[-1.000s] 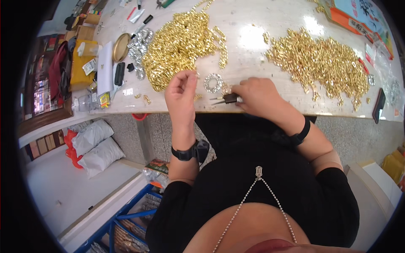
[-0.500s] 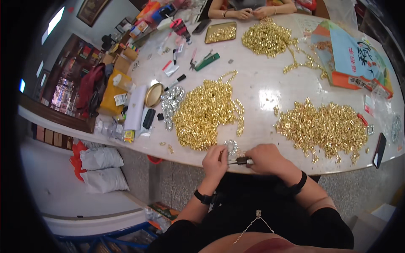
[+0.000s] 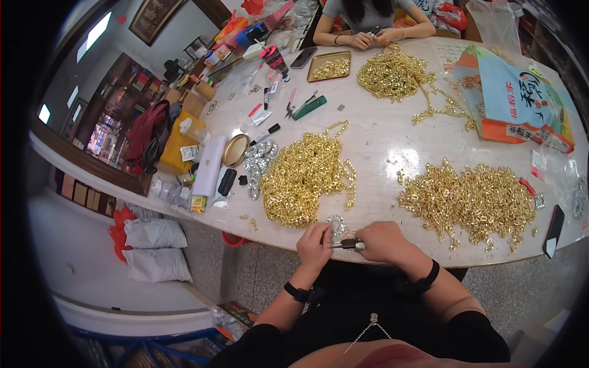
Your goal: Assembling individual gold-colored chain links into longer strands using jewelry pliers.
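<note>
Pale, glossy tabletop [image 3: 380, 132] fills the middle of our view, a co-worker's hands [image 3: 373, 39] at its far side. We note a slim two-pronged tool [image 3: 350, 244] with a dark handle, between our hands at the near edge. Our right hand [image 3: 385, 241] is wrapped round the rear of that handle, prongs pointing left. Our left hand [image 3: 314, 246] has thumb and fingers drawn together at the prong tips; whether a small piece sits between them, we cannot tell. A silver ring [image 3: 342, 224] lies just beyond the tool. Past the left hand lies a gold chain heap [image 3: 297, 184]; to the right, a pile of gold links [image 3: 469, 205]. Handling, our estimate: tool light and stiff, best held well back on the handle, since fine prongs may slip on polished metal. Chain likely limp and slippery, heavy in bulk, easiest lifted by the free strand [image 3: 350, 187] at the heap's right side. Links probably light, rigid, prone to skid; pinch by the edges.
</note>
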The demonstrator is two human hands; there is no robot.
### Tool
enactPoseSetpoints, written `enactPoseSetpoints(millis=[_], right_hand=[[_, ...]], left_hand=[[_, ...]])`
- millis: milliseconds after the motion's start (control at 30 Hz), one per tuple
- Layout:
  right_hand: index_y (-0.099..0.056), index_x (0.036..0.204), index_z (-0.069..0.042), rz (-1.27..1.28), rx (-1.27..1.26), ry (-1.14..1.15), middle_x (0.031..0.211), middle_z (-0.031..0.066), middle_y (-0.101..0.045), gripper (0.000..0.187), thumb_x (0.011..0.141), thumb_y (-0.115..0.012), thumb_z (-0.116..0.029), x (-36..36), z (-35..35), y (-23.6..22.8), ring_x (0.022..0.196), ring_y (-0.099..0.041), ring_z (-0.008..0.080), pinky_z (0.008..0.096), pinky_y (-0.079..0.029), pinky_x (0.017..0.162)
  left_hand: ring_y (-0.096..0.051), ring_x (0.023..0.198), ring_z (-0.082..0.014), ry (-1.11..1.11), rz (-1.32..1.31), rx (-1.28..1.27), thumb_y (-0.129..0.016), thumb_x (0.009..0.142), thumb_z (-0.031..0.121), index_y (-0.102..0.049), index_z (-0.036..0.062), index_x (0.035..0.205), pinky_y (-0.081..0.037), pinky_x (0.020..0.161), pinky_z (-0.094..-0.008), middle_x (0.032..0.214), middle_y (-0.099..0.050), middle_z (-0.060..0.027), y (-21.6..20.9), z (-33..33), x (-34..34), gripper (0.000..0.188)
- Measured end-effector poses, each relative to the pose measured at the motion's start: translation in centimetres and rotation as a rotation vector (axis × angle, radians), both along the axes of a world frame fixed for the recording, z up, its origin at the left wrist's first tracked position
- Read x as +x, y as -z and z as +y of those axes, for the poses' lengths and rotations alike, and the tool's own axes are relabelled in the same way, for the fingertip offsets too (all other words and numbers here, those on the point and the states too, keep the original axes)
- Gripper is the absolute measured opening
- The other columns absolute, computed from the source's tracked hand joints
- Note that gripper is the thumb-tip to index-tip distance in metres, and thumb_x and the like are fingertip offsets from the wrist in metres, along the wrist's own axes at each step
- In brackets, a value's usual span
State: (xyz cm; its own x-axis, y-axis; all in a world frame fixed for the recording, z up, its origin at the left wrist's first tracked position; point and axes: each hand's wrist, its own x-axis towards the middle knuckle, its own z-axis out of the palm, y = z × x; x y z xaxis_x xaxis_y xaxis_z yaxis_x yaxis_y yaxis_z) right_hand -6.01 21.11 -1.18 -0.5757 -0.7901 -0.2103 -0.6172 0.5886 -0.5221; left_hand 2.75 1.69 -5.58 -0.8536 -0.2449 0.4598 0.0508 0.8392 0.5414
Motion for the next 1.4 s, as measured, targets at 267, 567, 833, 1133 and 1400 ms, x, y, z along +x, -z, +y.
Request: enactPoseSetpoints(millis=[267, 567, 833, 1133, 1400], right_hand=[[-0.07, 0.091, -0.017, 0.034, 0.009, 0.017, 0.08, 0.0104, -0.069, 0.025, 0.08, -0.066, -0.039, 0.4, 0.0, 0.1, 0.082, -0.066, 0.0325, 0.0457, -0.051, 0.069], [-0.071, 0.094, -0.019, 0.003, -0.015, 0.014, 0.08, 0.011, -0.068, 0.024, 0.081, -0.066, -0.038, 0.2, -0.2, -0.5, 0.08, -0.066, 0.0324, 0.0448, -0.051, 0.07], [-0.07, 0.093, -0.013, -0.077, -0.158, 0.203, 0.077, 0.0118, -0.067, 0.022, 0.082, -0.069, -0.032, 0.5, 0.0, -0.6, 0.076, -0.066, 0.0284, 0.0413, -0.05, 0.068], [-0.064, 0.092, -0.004, -0.689, -0.83, 0.381, 0.073, 0.0007, -0.061, 0.018, 0.087, -0.071, -0.02, 1.0, 0.3, 0.2, 0.069, -0.055, 0.0093, 0.0283, -0.045, 0.063], [-0.063, 0.094, -0.007, -0.97, -0.837, 0.442, 0.075, -0.0009, -0.06, 0.018, 0.09, -0.068, -0.024, 1.6, 1.0, -0.9, 0.068, -0.053, 0.0053, 0.0219, -0.041, 0.061]], left_hand=[[-0.063, 0.067, -0.0245, -0.008, 0.063, -0.02, -0.067, 0.087, 0.008, -0.067, 0.0061, 0.094, -0.05, 0.059, -0.031, 0.086, -0.063, -0.0096, 0.2, -0.1, 0.1, 0.008], [-0.064, 0.07, -0.0261, -0.004, 0.077, 0.008, -0.065, 0.087, 0.005, -0.067, 0.0057, 0.095, -0.05, 0.06, -0.0304, 0.087, -0.063, -0.011, 0.0, -0.4, 0.1, 0.008], [-0.06, 0.07, -0.016, 0.162, 0.069, 0.355, -0.061, 0.089, 0.0, -0.064, 0.0008, 0.096, -0.048, 0.064, -0.0256, 0.084, -0.062, -0.0058, -1.6, 0.3, 0.0, 0.008], [-0.052, 0.068, -0.0049, 0.353, -0.179, 1.075, -0.058, 0.093, -0.001, -0.06, 0.002, 0.096, -0.041, 0.06, -0.0192, 0.08, -0.058, 0.0012, -2.8, 3.2, -1.7, 0.005], [-0.047, 0.059, -0.0034, 0.323, -0.205, 1.078, -0.059, 0.095, 0.007, -0.06, 0.0039, 0.097, -0.035, 0.052, -0.0184, 0.072, -0.055, 0.0026, -2.9, 3.4, -1.3, 0.004]])
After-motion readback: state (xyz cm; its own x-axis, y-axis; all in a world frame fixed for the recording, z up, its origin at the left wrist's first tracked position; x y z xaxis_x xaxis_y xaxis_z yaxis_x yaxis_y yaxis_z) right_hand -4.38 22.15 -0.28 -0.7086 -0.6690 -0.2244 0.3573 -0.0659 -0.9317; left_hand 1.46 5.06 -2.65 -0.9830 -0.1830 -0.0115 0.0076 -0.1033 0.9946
